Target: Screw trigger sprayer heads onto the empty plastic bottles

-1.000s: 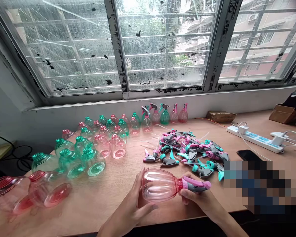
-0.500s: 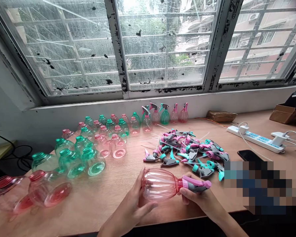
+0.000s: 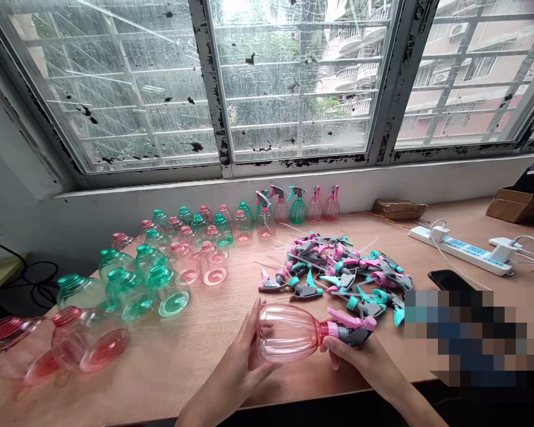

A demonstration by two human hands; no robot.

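Pink bottle point(image 3: 289, 333) held on its side at the front of the bench point(image 3: 182, 362), with a spray head point(image 3: 355, 336) at its neck

At the far left, coiled black cables point(image 3: 34, 287) are seen beside the bench. The near left corner is occupied by two uncapped red-pink bottles point(image 3: 89, 341), and just behind them several uncapped green bottles point(image 3: 167, 293) are grouped. Farther back, mixed pink and green bottles, likewise uncapped, are lined up toward the wall point(image 3: 231, 188).

To the right of these, the base of the pink bottle is cupped by the left hand point(image 3: 240, 370), the fingers being wrapped behind it and the thumb held below. The bottle is laid almost level, its neck pointed to the right. Behind it, close to the wall, a row of upright bottles with sprayers point(image 3: 298, 210) is set out. Between that row and the pink bottle, loose spray heads point(image 3: 338, 267) in pink, turquoise and grey are heaped. The collar of the fitted spray head is grasped by the right hand point(image 3: 365, 360), the thumb being pressed near the joint.

Farther right, a brown package point(image 3: 399, 210) is placed at the back, and a black phone point(image 3: 451, 280) lies partly covered by a pixelated patch. Behind the phone, a white power strip point(image 3: 463, 252) is fitted with plugs. At the far right, a cardboard box point(image 3: 509, 205) is stood near the wall.
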